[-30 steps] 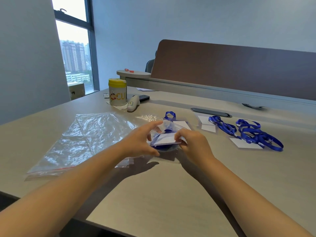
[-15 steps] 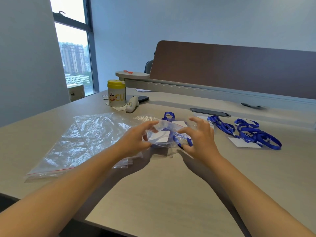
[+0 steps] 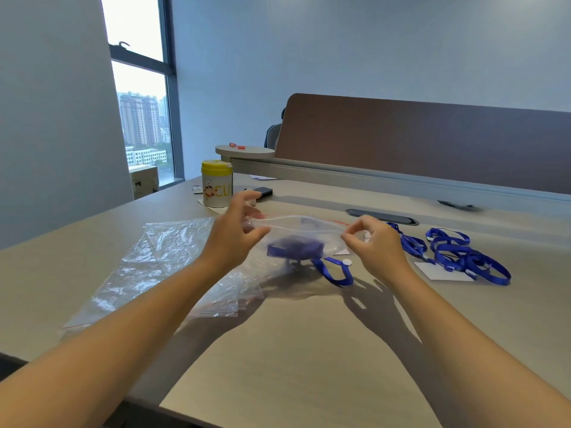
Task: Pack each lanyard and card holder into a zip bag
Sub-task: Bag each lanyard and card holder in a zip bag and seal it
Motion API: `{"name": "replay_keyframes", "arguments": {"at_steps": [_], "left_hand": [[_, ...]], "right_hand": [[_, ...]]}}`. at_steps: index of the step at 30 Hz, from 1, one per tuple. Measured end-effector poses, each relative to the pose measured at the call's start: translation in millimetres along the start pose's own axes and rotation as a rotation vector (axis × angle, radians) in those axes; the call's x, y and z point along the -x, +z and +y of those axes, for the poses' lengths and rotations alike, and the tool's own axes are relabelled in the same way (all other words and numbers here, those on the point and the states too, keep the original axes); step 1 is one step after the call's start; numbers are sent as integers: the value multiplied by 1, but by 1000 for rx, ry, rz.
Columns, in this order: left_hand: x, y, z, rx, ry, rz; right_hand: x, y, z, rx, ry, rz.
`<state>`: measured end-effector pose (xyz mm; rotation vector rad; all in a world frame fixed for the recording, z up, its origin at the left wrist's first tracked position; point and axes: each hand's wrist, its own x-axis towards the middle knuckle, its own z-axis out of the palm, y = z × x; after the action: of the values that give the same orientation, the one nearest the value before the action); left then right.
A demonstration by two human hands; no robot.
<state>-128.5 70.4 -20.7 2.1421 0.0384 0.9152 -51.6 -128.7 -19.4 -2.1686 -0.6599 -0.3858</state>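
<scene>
Zip bag (image 3: 321,234) held above the desk (image 3: 309,350), its mouth ends pinched by left hand (image 3: 230,239) and right hand (image 3: 378,247); blue lanyard (image 3: 295,247) inside. Loose lanyards (image 3: 463,256) lie right of the bag, empty bags (image 3: 160,257) left, yellow-lidded canister (image 3: 217,183) behind.

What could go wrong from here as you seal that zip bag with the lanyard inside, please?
1. The zip bag is held in the air by its top corners only, the left hand and right hand pinching them; a slip could drop it.
2. The bag's mouth looks unsealed, with the bundled lanyard low inside, so a tilt might spill it.
3. A loose blue lanyard lies on the table just below and could be snagged.
</scene>
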Motion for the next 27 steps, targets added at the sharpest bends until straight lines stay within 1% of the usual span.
{"name": "replay_keyframes", "arguments": {"at_steps": [4, 6, 7, 8, 10, 11, 12, 15, 17, 21, 23, 25, 27], "left_hand": [[-9, -8, 9, 280, -197, 139], [-11, -15, 12, 445, -295, 152], [-11, -18, 12, 508, -329, 106], [-10, -21, 11, 533, -357, 26], [-4, -23, 10, 524, -395, -145], [1, -22, 10, 520, -412, -192], [4, -21, 10, 526, -426, -203], [9, -16, 13, 569, -439, -135], [9, -15, 17, 582, -437, -91], [6, -12, 24, 598, -445, -28], [7, -9, 26, 615, -463, -14], [7, -7, 29, 615, -474, -19], [6, -7, 34, 619, -465, -33]], "right_hand": [[-4, -14, -22, -205, -24, 114], [-6, -21, -34, -372, -3, 168], [-6, -25, -41, -493, 18, 180], [-6, -29, -47, -615, 42, 184], [-5, -35, -57, -784, 91, 189], [-5, -36, -61, -838, 111, 199], [-4, -38, -64, -877, 128, 213], [-1, -40, -63, -870, 159, 242], [3, -39, -52, -770, 184, 192], [22, -32, -27, -584, 265, -80], [30, -26, -17, -553, 295, -168], [35, -22, -13, -567, 312, -152], [34, -23, -15, -591, 299, -85]]}}
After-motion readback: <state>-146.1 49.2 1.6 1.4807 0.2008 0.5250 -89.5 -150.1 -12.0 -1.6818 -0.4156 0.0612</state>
